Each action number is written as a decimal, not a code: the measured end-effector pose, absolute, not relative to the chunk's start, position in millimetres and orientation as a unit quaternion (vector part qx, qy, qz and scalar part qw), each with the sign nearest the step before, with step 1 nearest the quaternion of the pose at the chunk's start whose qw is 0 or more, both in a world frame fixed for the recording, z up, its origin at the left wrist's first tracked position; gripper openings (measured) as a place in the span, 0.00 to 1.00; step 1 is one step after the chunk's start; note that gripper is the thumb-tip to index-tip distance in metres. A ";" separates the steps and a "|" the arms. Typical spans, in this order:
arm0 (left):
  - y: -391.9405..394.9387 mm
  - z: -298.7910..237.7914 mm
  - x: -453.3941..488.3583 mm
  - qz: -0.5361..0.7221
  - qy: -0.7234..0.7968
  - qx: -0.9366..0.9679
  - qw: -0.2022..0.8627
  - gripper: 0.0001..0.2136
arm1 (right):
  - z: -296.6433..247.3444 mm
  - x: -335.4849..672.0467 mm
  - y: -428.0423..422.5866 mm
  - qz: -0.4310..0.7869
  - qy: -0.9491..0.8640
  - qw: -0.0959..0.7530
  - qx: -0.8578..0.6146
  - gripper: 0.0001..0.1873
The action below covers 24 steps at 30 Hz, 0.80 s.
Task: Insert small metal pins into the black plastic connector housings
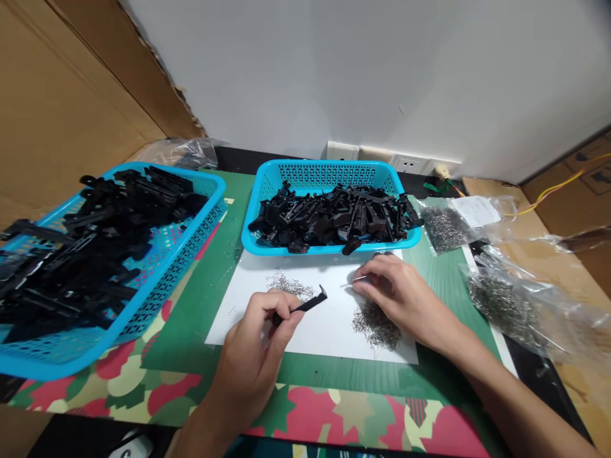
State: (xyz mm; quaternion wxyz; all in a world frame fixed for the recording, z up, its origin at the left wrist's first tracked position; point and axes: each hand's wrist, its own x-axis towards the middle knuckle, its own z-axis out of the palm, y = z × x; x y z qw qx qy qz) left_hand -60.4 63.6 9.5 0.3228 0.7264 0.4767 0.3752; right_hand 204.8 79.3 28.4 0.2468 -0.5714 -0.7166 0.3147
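My left hand [260, 334] is closed around a narrow black plastic part [310, 302], whose hooked end points up and to the right. To its right, my right hand [389, 283] pinches a thin silvery metal piece [361, 278]; whether it is a pin or a tool tip is too small to tell. Beneath that hand lies a pile of small bent metal wire pieces [377, 327] on a white sheet of paper [310, 343]. A second, looser pile of wire pieces [289, 283] sits just beyond my left hand, partly hidden by it.
A blue basket [329, 249] of black plastic parts [334, 216] stands behind the paper. Another blue basket [167, 286], heaped with black parts, is at the left. Plastic bags of metal pieces [446, 229] lie at the right. Wall sockets [410, 163] line the back.
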 end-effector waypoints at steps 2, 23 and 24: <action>64.6 10.6 -58.8 0.379 0.471 0.730 0.318 0.04 | 26.8 204.1 79.7 0.316 -0.719 0.237 -0.571 0.04; 59.2 18.1 -47.7 0.307 0.412 0.813 0.275 0.08 | 23.9 206.1 80.1 0.399 -0.669 0.268 -0.566 0.04; 58.2 20.7 -46.0 0.311 0.427 0.800 0.285 0.08 | 24.7 205.6 79.2 0.428 -0.654 0.285 -0.554 0.04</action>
